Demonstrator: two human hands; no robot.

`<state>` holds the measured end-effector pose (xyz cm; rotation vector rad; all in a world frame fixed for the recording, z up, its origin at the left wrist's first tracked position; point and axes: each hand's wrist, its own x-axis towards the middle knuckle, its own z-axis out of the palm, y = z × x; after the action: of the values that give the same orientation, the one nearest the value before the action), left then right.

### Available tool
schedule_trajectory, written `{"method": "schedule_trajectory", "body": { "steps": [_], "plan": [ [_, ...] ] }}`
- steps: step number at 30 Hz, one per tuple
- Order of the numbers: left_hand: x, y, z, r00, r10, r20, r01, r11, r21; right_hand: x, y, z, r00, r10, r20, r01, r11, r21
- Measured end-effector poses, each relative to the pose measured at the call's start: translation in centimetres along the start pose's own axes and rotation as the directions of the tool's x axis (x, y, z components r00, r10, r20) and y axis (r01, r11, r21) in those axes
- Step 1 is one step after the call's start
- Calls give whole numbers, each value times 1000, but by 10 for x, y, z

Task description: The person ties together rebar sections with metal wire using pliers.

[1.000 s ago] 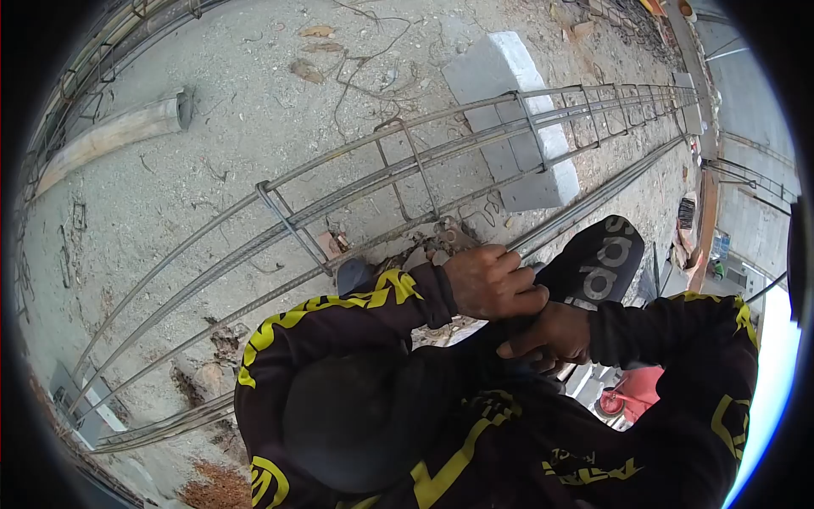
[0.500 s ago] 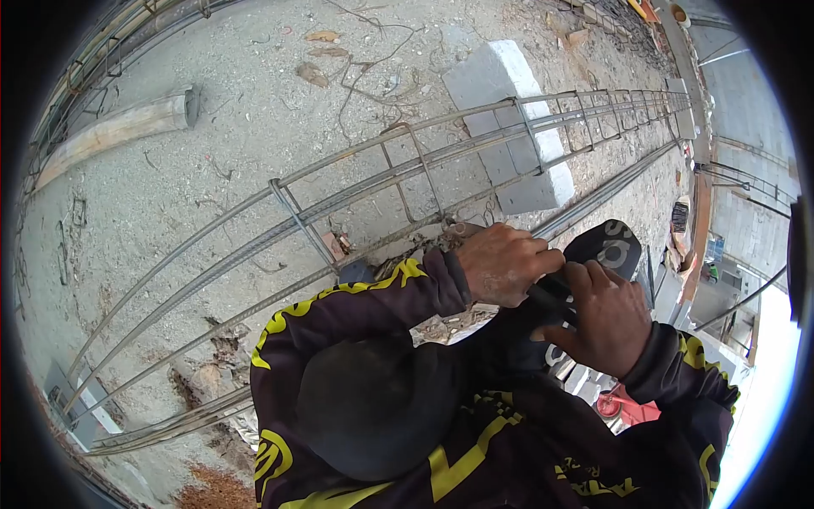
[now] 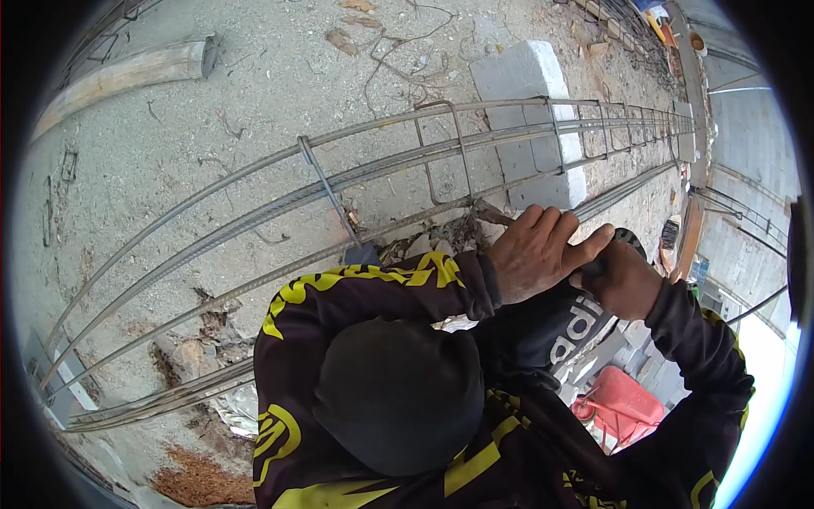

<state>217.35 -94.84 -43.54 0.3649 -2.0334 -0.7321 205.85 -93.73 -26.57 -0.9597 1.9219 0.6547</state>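
Closest to my camera sits a rounded black shape (image 3: 403, 399), a knee or a cap, I cannot tell which, with the dark, yellow-marked sleeves (image 3: 365, 284) reaching past it. Beyond it stretches black cloth with white letters (image 3: 581, 327), and my hands come together at its far end. My right hand (image 3: 626, 280) is curled closed near a small dark patch between the hands; I cannot tell whether it grips that or only the cloth. My left hand (image 3: 534, 254) has its fingers bent and its thumb reaching toward the right one; whether it holds anything is hidden from me. A narrow dark piece (image 3: 492, 212) shows just beyond its fingers, near the lowest bar of the steel bar frame (image 3: 463, 148). With the hands this close, a finger could get pinched if either one slipped, and a sudden pull apart could throw the left knuckles against that bar. The left sleeve also lies near the frame, so a careless sweep could snag its cuff. Farther off, a pale block (image 3: 509, 76) lies under the frame, a pipe (image 3: 136, 81) rests on the ground (image 3: 280, 102), and a red wheelbarrow (image 3: 627, 399) stands well apart from both hands.
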Motion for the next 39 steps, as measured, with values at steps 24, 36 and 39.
{"method": "schedule_trajectory", "body": {
  "steps": [24, 36, 39],
  "plan": [
    [14, 5, -33, 939, 301, 167, -232, 912, -337, 44, 71, 16, 698, -361, 618, -151, 770, 620],
    [-4, -3, 2, 971, 51, 235, -24, 993, -114, -12, 31, 37, 924, -333, -185, 341, 940, 8],
    [-3, -3, -1, 992, 114, 44, -111, 992, -66, -1, 40, 16, 920, -168, 355, -174, 635, 753]
  ]
}}
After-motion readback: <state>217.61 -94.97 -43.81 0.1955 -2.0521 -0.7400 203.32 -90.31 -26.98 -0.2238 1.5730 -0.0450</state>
